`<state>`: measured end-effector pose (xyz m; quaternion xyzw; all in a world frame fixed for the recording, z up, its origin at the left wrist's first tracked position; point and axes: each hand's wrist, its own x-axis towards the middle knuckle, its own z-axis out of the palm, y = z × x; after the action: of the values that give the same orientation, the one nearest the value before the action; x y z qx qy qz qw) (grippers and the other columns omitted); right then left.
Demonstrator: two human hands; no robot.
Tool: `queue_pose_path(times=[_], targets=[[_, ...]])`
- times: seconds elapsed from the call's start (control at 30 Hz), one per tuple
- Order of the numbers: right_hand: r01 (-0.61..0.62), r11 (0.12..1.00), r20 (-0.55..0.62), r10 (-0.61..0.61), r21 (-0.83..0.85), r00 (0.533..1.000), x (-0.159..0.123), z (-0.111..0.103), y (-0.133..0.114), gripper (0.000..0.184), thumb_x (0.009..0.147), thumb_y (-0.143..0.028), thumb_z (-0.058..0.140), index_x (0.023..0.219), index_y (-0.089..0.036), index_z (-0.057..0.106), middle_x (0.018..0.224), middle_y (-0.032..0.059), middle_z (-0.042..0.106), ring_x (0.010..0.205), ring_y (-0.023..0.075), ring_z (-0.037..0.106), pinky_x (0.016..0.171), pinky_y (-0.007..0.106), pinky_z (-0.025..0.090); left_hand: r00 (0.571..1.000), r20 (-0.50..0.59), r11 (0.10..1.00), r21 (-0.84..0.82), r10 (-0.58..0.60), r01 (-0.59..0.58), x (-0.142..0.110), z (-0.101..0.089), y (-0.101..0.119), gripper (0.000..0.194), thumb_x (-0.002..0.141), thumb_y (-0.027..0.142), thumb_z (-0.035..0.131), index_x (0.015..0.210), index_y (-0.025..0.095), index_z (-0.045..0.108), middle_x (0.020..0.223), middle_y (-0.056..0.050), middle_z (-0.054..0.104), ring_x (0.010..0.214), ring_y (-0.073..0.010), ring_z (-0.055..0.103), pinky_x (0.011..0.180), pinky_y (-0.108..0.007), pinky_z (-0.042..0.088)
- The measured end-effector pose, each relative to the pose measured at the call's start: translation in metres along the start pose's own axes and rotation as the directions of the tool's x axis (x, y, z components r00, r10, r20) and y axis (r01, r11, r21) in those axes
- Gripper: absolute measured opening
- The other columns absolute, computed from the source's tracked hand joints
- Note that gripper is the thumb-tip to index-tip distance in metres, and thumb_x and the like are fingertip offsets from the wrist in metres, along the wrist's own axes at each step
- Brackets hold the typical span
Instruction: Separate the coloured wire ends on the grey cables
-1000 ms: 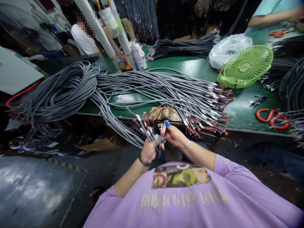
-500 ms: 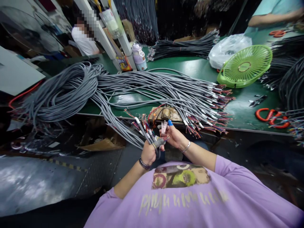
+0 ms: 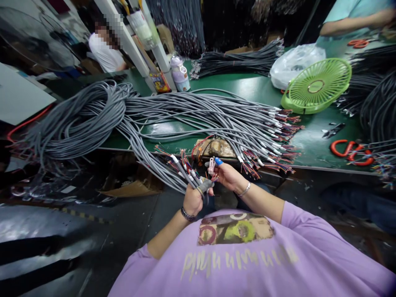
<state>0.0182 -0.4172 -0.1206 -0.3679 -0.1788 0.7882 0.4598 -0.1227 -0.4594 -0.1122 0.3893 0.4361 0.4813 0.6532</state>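
My left hand (image 3: pixel 193 199) is closed around several grey cables (image 3: pixel 167 174) at the front of the bench. Their stripped ends fan out in coloured wires (image 3: pixel 185 160) above the fist, with white bands below them. A grey covering is on the left thumb, which presses on one cable end. Close by on the right, my right hand (image 3: pixel 230 177) has a blue cover on one fingertip. Between its fingers is a small pale pink tool (image 3: pixel 211 166), its exact kind unclear. Thin wire tips (image 3: pixel 214 178) show between the two hands.
A large bundle of grey cables (image 3: pixel 198 108) lies across the green bench (image 3: pixel 247 87). Behind the hands is a tape-wrapped block (image 3: pixel 220 147). To the right are a green fan (image 3: pixel 317 86), orange-handled scissors (image 3: pixel 351 152) and black snips (image 3: pixel 334 130). Co-workers are beyond the bench.
The pale pink tool has turned slightly in my right hand, and both hands stay close together. Dark-trousered legs of a person now show on the floor at lower left.
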Motion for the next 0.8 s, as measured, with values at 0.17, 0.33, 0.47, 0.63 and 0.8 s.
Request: queue_pose_path(times=[0.17, 0.33, 0.47, 0.63, 0.8], targets=[[0.241, 0.941, -0.132, -0.277, -0.239, 0.952, 0.002, -0.003, 0.006, 0.045, 0.065, -0.058, 0.074, 0.065, -0.015, 0.057, 0.058, -0.0013, 0.056, 0.051, 0.0075, 0.044, 0.052, 0.021, 0.037, 1.000, 0.026, 0.999, -0.032, 0.006, -0.005, 0.002, 0.003, 0.004, 0.027, 0.073, 0.034, 0.071, 0.057, 0.014, 0.061, 0.048, -0.001, 0.057, 0.046, -0.0109, 0.053, 0.049, -0.023, 0.041], [0.269, 0.920, -0.103, -0.309, -0.286, 0.946, 0.005, -0.007, 0.009, 0.050, 0.070, -0.067, 0.064, 0.070, -0.016, 0.061, 0.062, 0.0010, 0.059, 0.054, 0.0097, 0.047, 0.052, 0.023, 0.038, 1.000, 0.023, 1.000, -0.010, -0.001, 0.002, 0.005, 0.006, 0.006, 0.033, 0.072, 0.039, 0.071, 0.053, 0.014, 0.058, 0.046, -0.001, 0.055, 0.047, -0.0116, 0.054, 0.050, -0.024, 0.043], [0.016, 1.000, 0.030, -0.016, 0.006, 0.999, 0.009, -0.001, 0.004, 0.048, 0.080, -0.063, 0.058, 0.080, -0.015, 0.063, 0.067, 0.0037, 0.063, 0.057, 0.0128, 0.053, 0.055, 0.026, 0.045, 0.999, 0.025, 1.000, 0.000, -0.028, 0.028, 0.008, 0.006, 0.003, 0.035, 0.070, 0.041, 0.072, 0.052, 0.014, 0.058, 0.046, -0.001, 0.055, 0.049, -0.0128, 0.056, 0.049, -0.024, 0.044], [0.019, 0.988, -0.066, -0.009, 0.154, 0.998, 0.012, 0.009, 0.002, 0.042, 0.085, -0.054, 0.058, 0.077, -0.013, 0.065, 0.062, 0.0032, 0.062, 0.053, 0.0115, 0.052, 0.054, 0.024, 0.045, 0.998, 0.021, 0.998, -0.007, -0.061, 0.061, 0.009, 0.005, -0.001, 0.030, 0.068, 0.037, 0.074, 0.056, 0.013, 0.061, 0.047, -0.001, 0.056, 0.047, -0.0120, 0.055, 0.049, -0.024, 0.044], [-0.002, 0.985, -0.049, 0.011, 0.171, 0.999, 0.008, 0.007, 0.004, 0.047, 0.084, -0.059, 0.055, 0.080, -0.014, 0.065, 0.066, 0.0037, 0.063, 0.055, 0.0110, 0.054, 0.054, 0.023, 0.044, 0.998, 0.014, 0.997, -0.036, -0.061, 0.061, 0.009, 0.004, -0.002, 0.027, 0.068, 0.035, 0.075, 0.057, 0.013, 0.062, 0.048, 0.000, 0.056, 0.045, -0.0101, 0.052, 0.047, -0.023, 0.043]])
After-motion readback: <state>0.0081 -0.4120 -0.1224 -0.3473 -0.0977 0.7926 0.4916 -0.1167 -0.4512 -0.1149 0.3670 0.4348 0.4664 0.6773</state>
